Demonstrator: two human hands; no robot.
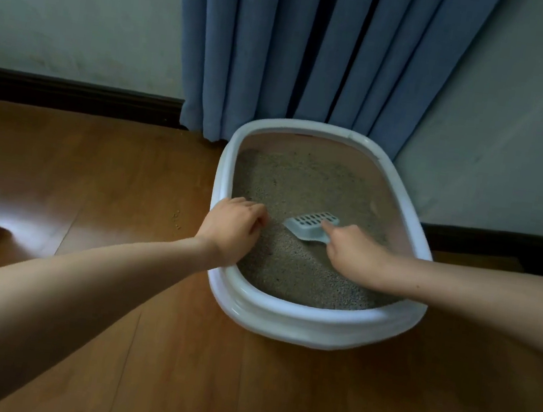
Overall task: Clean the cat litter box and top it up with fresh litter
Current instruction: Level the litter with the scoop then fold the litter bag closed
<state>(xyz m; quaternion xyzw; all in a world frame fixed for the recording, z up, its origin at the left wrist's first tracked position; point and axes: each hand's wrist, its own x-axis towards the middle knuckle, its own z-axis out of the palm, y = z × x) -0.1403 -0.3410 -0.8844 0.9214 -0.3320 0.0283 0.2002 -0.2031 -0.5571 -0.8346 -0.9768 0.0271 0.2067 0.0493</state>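
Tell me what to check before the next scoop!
1. Scoop held: ok, right hand grips its handle.
2. Box steadied: ok, left hand rests on its left rim.
3. Scoop in the litter: ok, its slotted head sits on the surface.
4. Clumps to lift: cannot tell, the surface looks even.
5. Somewhere to dump waste: cannot tell, no bin or bag clearly shows.
6. Floor clean: not ok, a few grains lie left of the box.
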